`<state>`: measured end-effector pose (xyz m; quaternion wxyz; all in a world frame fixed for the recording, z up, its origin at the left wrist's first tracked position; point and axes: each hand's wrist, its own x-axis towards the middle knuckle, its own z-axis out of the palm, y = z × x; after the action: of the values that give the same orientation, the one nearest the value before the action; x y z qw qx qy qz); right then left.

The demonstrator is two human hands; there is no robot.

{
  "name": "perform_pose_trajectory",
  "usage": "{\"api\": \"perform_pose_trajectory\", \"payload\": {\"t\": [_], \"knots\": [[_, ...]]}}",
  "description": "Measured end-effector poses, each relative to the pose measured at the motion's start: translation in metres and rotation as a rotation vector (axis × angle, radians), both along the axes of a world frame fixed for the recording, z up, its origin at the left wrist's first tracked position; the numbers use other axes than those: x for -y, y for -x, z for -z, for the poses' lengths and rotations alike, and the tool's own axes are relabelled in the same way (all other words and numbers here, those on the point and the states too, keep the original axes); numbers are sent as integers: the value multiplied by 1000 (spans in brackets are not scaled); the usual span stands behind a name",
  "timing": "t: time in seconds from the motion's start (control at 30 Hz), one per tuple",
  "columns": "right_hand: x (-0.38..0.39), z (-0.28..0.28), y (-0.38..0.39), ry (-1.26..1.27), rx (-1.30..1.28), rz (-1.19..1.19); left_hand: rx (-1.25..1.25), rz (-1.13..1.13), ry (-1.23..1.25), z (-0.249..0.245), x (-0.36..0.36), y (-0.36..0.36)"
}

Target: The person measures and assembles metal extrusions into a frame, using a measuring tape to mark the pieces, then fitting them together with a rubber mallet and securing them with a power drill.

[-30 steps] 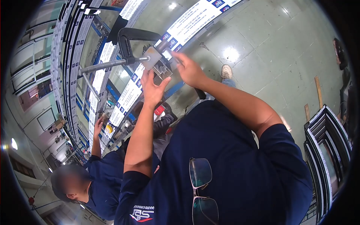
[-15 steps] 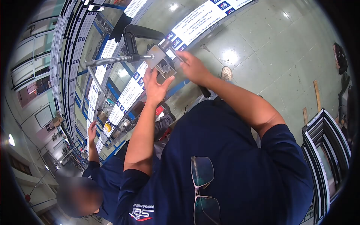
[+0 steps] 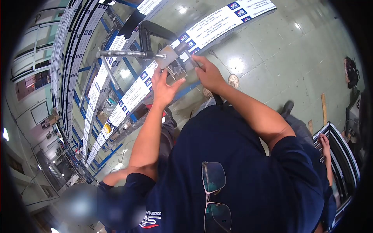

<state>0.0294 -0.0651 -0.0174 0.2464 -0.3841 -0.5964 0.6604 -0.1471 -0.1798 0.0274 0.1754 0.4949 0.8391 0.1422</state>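
Observation:
My right hand [image 3: 211, 75] is closed round a hammer, whose metal head [image 3: 180, 47] is slightly blurred beside a pale block [image 3: 167, 57]; its black grip end shows below my fist. My left hand [image 3: 165, 90] has thumb and fingers around a short hollow metal profile piece [image 3: 177, 72] just under the block. A black C-clamp [image 3: 146, 39] presses its threaded screw [image 3: 120, 54] against the pale block. Beneath them runs a long profile [image 3: 217, 25] covered in printed white film.
More film-covered profiles [image 3: 93, 112] lie on a blue rack at left, with a yellow tape roll [image 3: 107, 128] on one. A co-worker's arm [image 3: 116, 177] is at lower left. Another person's hand [image 3: 325, 143] rests by stacked dark frames [image 3: 342, 155] at right.
The hammer head has shifted slightly right in view, still near the block. The co-worker at left has withdrawn a hand from the profiles. Another person has appeared at right.

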Motion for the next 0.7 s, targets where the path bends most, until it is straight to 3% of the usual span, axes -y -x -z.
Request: {"api": "perform_pose_trajectory", "payload": {"t": [0.03, 0.27, 0.33, 0.37, 0.47, 0.53, 0.67, 0.7], "knots": [[-4, -5, -2, 105, 37, -9, 0, -1, -4, 0, -1, 0], [-16, -22, -17, 158, 36, -102, -15, -30, -37, 5, 1, 1], [-16, -28, -30, 231, 95, 79, -47, -9, -20, 6, 3, 2], [-19, -29, -42, 217, 106, 60, -38, -30, -33, 2, 3, 4], [-36, -36, -90, 58, 186, -70, 36, 29, 44, -5, 1, 22], [-37, -50, -114, -284, 275, -265, 103, -117, 9, 7, -1, 39], [-51, -105, -110, -505, 476, -572, 1, -203, 101, 26, -12, 46], [-57, -112, -101, -756, 433, -707, 27, -190, 130, 24, -15, 45]]}}
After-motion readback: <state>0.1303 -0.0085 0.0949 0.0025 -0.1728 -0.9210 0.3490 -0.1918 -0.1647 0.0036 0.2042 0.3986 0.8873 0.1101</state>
